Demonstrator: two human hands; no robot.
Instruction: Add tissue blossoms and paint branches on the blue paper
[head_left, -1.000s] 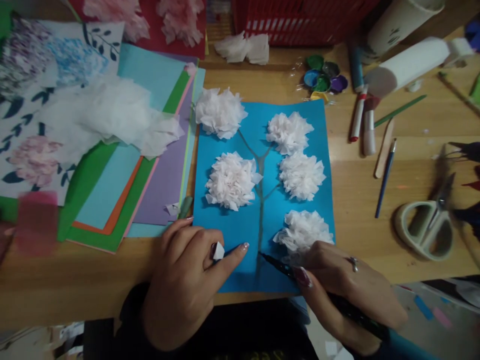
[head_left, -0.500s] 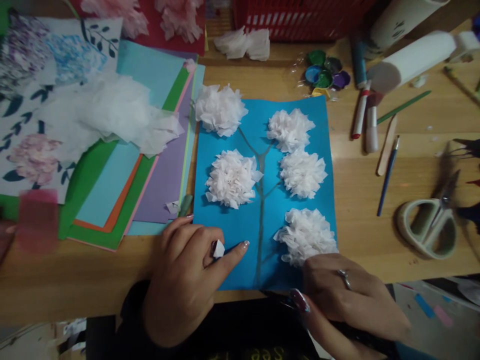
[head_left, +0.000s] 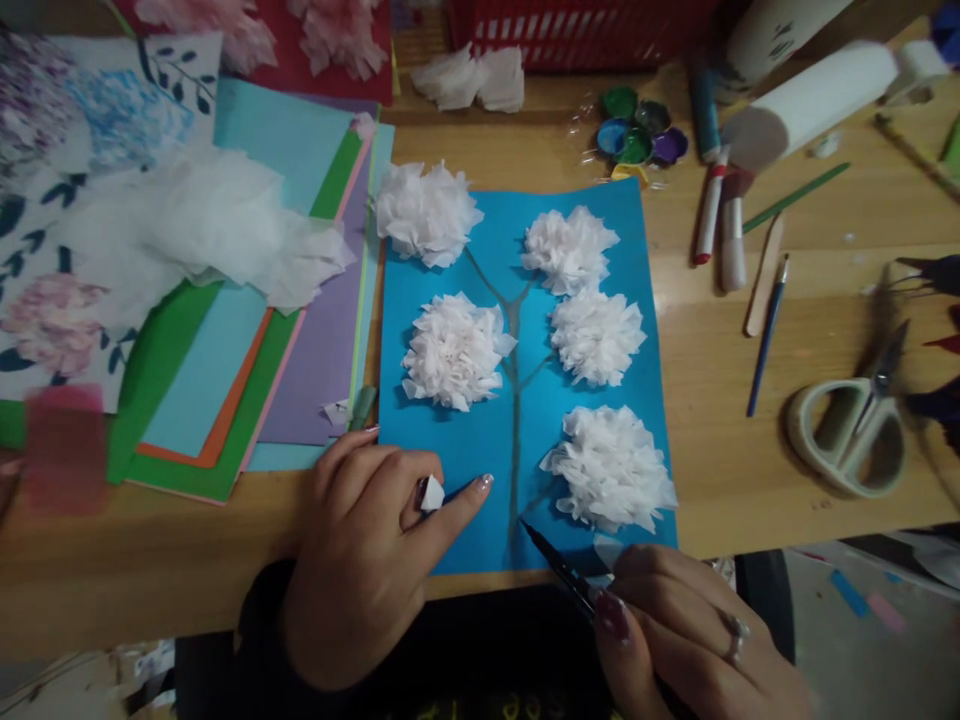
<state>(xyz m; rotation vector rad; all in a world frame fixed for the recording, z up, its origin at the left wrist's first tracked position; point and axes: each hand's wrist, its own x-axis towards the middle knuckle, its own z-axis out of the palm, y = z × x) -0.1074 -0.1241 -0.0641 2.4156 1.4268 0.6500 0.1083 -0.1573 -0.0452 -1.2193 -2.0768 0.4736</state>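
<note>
My right hand (head_left: pixel 690 620) grips a black pen (head_left: pixel 574 580). Its fine tip meets the blue sheet (head_left: pixel 465 450) beside the lower part of a drawn dark stem (head_left: pixel 515 430) with thin branches. Several white tissue-paper flowers (head_left: pixel 609 468) sit around the stem, the lowest right one just above my right fingers. Resting on the sheet's lower left, my left hand (head_left: pixel 375 550) has its thumb stretched out and the other fingers curled. A small white-ended object (head_left: pixel 431 494) pokes out of those curled fingers; the rest of it is hidden.
Coloured paper sheets (head_left: pixel 300 380) and loose white tissue (head_left: pixel 217 220) lie left. Small paint pots (head_left: pixel 635 145), a red basket (head_left: pixel 585 35) and folded white tissue (head_left: pixel 469 78) are at the back. On the right are scissors (head_left: pixel 855 430), a thin blue brush (head_left: pixel 769 335) and a white bottle (head_left: pixel 814 105).
My right hand has drawn back from the lower right flower, and the pen tip has moved up onto the sheet near the stem. My left hand stays in place.
</note>
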